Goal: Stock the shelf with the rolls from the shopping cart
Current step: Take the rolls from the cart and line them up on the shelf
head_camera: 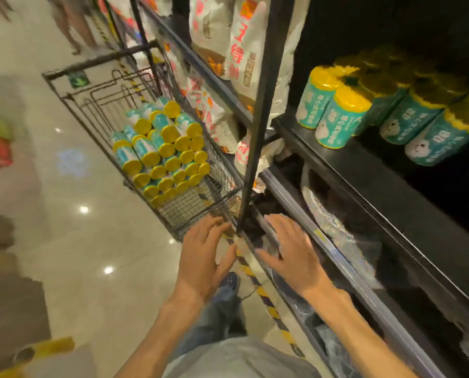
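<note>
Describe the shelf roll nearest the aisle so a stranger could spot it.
Find the black shelf right of the wire shopping cart. Teal, yellow-capped rolls lie there in rows. The front roll sits at the shelf's edge, closest to the black upright post.

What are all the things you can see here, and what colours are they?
rolls in the cart: too many to count, teal and white with yellow ends, stacked lying down.
shopping cart: one, dark wire, on the floor left of the shelving.
rolls on the shelf: several, same teal and yellow, standing on the dark shelf at right; the back ones are in shadow.
shelf: one, black, right of the upright post.
bags: several, white with red print, on the shelves behind the cart.
floor: pale, shiny tiles.
left hand: empty, fingers spread, near the cart's corner.
right hand: empty, fingers spread, over the lower shelf edge.
</note>
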